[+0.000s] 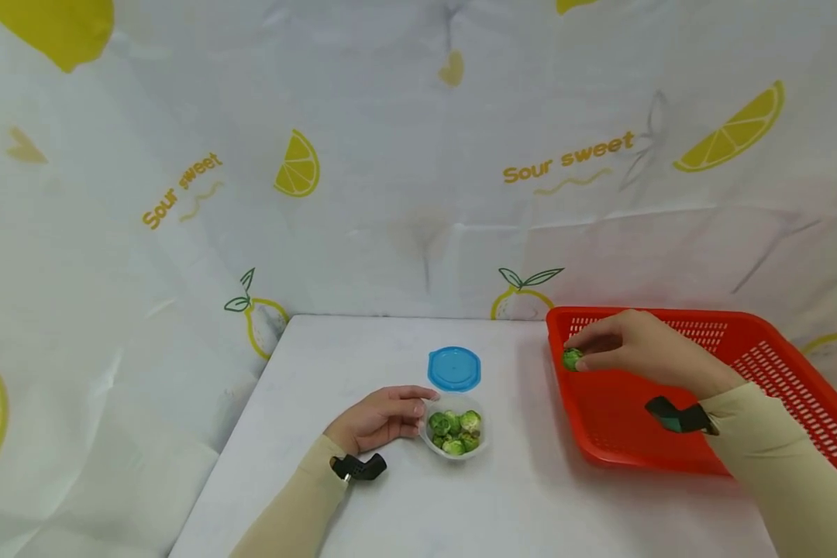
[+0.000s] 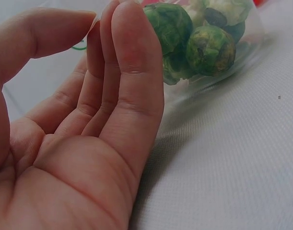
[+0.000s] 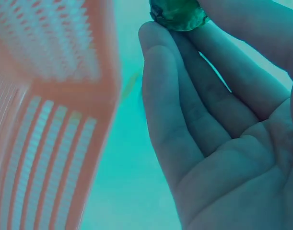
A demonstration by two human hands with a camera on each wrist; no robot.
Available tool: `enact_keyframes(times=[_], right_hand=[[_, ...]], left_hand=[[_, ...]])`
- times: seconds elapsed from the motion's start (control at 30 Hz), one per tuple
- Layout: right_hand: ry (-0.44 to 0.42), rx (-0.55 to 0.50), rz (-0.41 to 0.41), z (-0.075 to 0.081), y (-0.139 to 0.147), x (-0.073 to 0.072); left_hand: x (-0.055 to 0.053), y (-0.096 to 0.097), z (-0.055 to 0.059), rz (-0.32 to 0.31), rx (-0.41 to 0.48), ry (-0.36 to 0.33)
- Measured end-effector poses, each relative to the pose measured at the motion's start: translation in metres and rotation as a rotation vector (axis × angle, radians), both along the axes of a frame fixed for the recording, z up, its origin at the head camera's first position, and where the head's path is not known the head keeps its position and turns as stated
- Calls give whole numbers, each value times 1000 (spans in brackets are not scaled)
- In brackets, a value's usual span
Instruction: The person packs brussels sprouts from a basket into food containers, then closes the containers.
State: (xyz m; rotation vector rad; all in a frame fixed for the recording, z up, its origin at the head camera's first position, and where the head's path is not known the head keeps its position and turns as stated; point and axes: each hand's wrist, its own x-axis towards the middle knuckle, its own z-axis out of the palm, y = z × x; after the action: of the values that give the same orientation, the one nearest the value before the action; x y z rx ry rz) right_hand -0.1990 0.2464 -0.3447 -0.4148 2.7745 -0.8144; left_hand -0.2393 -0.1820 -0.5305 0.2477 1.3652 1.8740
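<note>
My right hand (image 1: 645,353) pinches a green Brussels sprout (image 1: 572,359) between thumb and fingertips, over the left side of the red basket (image 1: 628,426). The right wrist view shows the sprout (image 3: 180,13) at the fingertips, partly cut off by the frame. A clear plastic bowl (image 1: 458,456) holding several Brussels sprouts (image 1: 455,432) stands on the table. Against its left side rests my left hand (image 1: 380,418), fingers loosely bent. In the left wrist view, its fingers (image 2: 136,72) partly hide the bowl and the sprouts (image 2: 211,50) inside.
Just behind the bowl lies a blue plastic lid (image 1: 455,368). The basket, with slotted walls, takes up the right side of the white table (image 1: 342,349). A white curtain (image 1: 390,232) with lemon prints hangs along the back and left.
</note>
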Motion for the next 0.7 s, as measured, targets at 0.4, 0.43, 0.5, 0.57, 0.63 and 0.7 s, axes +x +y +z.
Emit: enact_keyframes(times=[0.4,0.43,0.5,0.57,0.63,0.7], right_hand=[[-13,-153,64,-21,-92,2],[-14,-166,72,-24,-98,2],[-9,-186,90,-32,-108,4],[-9,-206,105,-41,-116,6],[-4,-216,117,-48,-124,9],[1,-216,126,-55,-131,12]], left_hand=[[-3,-1,0,-14,16,28],[-2,-1,0,-10,13,24],[-2,-1,-1,-1,8,15],[-2,0,-1,4,5,7],[-1,0,-2,2,4,10],[-1,-1,-2,-3,7,14]])
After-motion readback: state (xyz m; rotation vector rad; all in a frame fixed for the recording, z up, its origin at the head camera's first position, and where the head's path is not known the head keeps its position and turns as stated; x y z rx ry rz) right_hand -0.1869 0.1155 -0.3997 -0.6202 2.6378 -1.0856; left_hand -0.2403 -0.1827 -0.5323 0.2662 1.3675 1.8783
